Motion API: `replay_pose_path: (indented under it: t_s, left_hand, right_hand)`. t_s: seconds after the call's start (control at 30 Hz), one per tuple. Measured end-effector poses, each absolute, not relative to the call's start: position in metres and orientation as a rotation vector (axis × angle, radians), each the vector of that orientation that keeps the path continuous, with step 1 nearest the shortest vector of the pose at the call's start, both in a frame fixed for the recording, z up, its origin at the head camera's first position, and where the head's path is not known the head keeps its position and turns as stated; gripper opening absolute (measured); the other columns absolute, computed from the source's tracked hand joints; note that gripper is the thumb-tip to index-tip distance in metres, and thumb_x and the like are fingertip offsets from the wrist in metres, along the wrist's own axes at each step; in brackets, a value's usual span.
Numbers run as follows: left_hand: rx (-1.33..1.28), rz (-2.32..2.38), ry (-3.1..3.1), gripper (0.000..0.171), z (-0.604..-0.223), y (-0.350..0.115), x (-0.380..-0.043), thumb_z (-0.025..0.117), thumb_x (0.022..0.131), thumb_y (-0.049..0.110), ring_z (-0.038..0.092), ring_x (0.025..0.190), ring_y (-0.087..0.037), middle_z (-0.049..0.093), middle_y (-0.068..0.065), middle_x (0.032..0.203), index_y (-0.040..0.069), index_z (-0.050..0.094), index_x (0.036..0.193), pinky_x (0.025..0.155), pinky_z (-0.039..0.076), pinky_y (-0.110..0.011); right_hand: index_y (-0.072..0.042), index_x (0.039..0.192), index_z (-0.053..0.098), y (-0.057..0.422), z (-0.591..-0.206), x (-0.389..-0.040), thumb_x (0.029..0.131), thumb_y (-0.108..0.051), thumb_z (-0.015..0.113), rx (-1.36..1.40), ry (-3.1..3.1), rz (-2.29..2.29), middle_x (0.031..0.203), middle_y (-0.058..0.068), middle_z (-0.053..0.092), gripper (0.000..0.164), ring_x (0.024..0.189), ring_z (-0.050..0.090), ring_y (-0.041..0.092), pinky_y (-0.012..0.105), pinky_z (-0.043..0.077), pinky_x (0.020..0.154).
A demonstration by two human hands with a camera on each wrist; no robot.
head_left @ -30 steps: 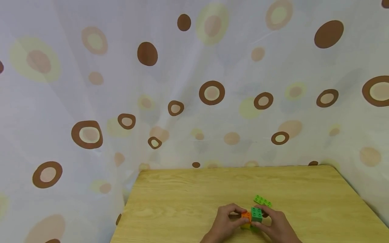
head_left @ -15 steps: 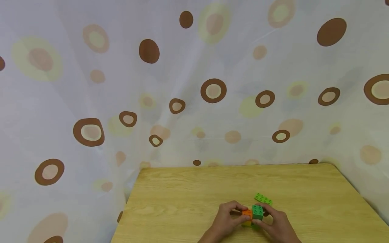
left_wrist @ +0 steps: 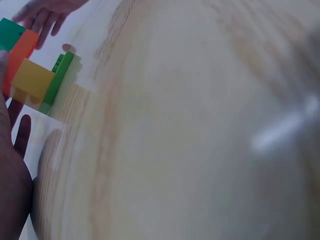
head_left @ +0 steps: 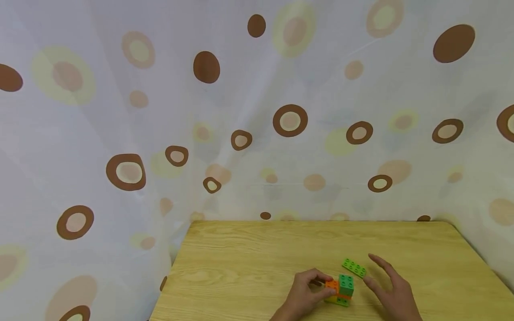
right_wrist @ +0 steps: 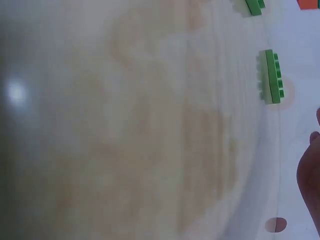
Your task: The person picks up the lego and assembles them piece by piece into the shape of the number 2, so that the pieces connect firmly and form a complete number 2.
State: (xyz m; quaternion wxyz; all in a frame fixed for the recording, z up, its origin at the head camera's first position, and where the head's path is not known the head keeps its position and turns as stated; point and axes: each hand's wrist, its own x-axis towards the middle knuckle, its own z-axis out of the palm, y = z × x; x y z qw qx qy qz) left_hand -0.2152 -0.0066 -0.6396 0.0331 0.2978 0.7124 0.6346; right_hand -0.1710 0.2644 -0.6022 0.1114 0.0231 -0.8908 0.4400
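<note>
A small stack of toy building bricks stands on the wooden table. From the bottom it has a flat green plate, a yellow brick, an orange brick and a darker green brick at the right on top. My left hand pinches the orange brick at its left end between thumb and fingers. To the right of the stack, my right hand has its thumb and fingers spread, holding nothing. Its thumb tip is close to a loose light green plate, which lies studs up behind the stack.
The wooden table extends to the left, back and right of the hands. Behind it and along both sides hangs a white curtain with brown and pale spots.
My right hand has let go of the darker green brick and moved right, its fingers spreading. My left hand stays on the orange brick. The head view has shifted slightly.
</note>
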Motion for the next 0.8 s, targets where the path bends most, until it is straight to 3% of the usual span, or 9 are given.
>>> replay_pose_path:
  t_s: [0.07,0.17,0.33,0.47,0.67,0.73,0.8]
  left_hand:
    - [0.919,1.951,2.194,0.022,-0.64,-0.007,-0.215,0.081,0.096,0.028,0.069,0.103,-0.002,0.077,0.006,0.116,0.017,0.077,0.115,0.09,0.057,-0.024]
    - [0.919,1.944,2.215,0.023,-0.639,-0.008,-0.215,0.081,0.096,0.029,0.069,0.103,-0.001,0.077,0.008,0.114,0.018,0.078,0.116,0.091,0.055,-0.024]
    - [0.884,1.938,2.214,0.024,-0.637,-0.007,-0.212,0.081,0.096,0.029,0.068,0.103,-0.001,0.077,0.012,0.113,0.018,0.078,0.117,0.092,0.053,-0.024]
    - [0.884,1.933,2.2,0.025,-0.638,-0.005,-0.209,0.08,0.097,0.028,0.068,0.103,0.0,0.077,0.012,0.114,0.017,0.078,0.119,0.093,0.053,-0.024]
    - [0.872,1.94,2.201,0.025,-0.639,-0.006,-0.211,0.081,0.096,0.029,0.069,0.101,0.0,0.076,0.013,0.114,0.019,0.078,0.12,0.094,0.053,-0.025]
    - [0.859,1.937,2.215,0.025,-0.64,-0.007,-0.213,0.081,0.096,0.029,0.069,0.101,0.0,0.077,0.014,0.113,0.02,0.078,0.119,0.094,0.052,-0.024]
    - [0.844,1.927,2.224,0.025,-0.641,-0.008,-0.213,0.082,0.095,0.03,0.069,0.101,0.0,0.076,0.015,0.113,0.021,0.078,0.118,0.094,0.052,-0.024]
  right_hand:
    - [-0.024,0.17,0.022,0.266,-0.603,-0.179,0.101,-0.041,0.073,0.048,-2.633,1.34,0.165,0.029,0.036,0.087,0.142,0.036,0.062,0.08,0.038,0.097]
    - [-0.028,0.172,0.002,0.266,-0.607,-0.192,0.097,-0.045,0.078,0.054,-2.671,1.422,0.171,0.029,0.02,0.108,0.149,0.023,0.063,0.084,0.03,0.101]
    - [-0.024,0.171,-0.005,0.261,-0.619,-0.21,0.091,-0.051,0.082,0.074,-2.745,1.483,0.173,0.026,0.012,0.122,0.153,0.015,0.06,0.082,0.026,0.108]
    - [-0.012,0.171,0.006,0.255,-0.626,-0.215,0.092,-0.054,0.079,0.072,-2.796,1.398,0.169,0.027,0.026,0.115,0.149,0.029,0.057,0.076,0.035,0.108]
    - [0.0,0.156,0.043,0.247,-0.63,-0.216,0.092,-0.025,0.086,0.121,-2.651,1.149,0.144,0.023,0.063,0.081,0.128,0.061,0.046,0.063,0.05,0.099]
    - [0.0,0.151,0.049,0.245,-0.632,-0.216,0.089,-0.019,0.088,0.13,-2.602,1.098,0.136,0.019,0.069,0.076,0.122,0.067,0.041,0.056,0.052,0.098]
    - [-0.002,0.149,0.053,0.243,-0.634,-0.216,0.087,-0.019,0.089,0.125,-2.584,1.073,0.131,0.016,0.073,0.073,0.117,0.07,0.036,0.039,0.057,0.095]
